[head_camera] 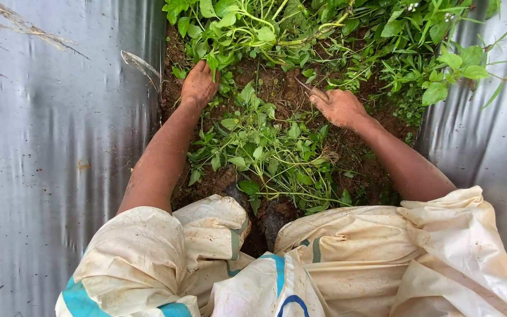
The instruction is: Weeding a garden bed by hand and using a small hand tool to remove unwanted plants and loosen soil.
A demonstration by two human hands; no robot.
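Two hands: we see both of our own hands down in a strip of soil between sheets of silver plastic mulch.
Left hand (199, 85): we press it palm down onto the base of the green weeds (247, 26) at the far end of the strip; fingers curl into the stems, closed around a bunch of them.
Right hand (341, 108): we hold a small tool (312, 91) in a closed fist; only its thin tip shows past the knuckles, pointing up and left toward the weeds. We cannot tell what kind of tool it is.
Weeds, location: the standing growth fills the top of the strip, touching the left hand and just beyond the tool tip.
Pulled plants (271, 155): a loose heap of leafy stems lies between our forearms, on the soil, nearer to us than both hands.
Soil (283, 88): brown, crumbly, bare in patches between the two hands and along the right forearm.
Plastic mulch (48, 152): grey, shiny, wrinkled; it borders the strip on the left and again on the right.
Boots (274, 220): dark toes show at the near end of the strip, partly under the heap.
Clothing (206, 258): we wear a soiled white garment with blue bands, bunched over the knees at the bottom.
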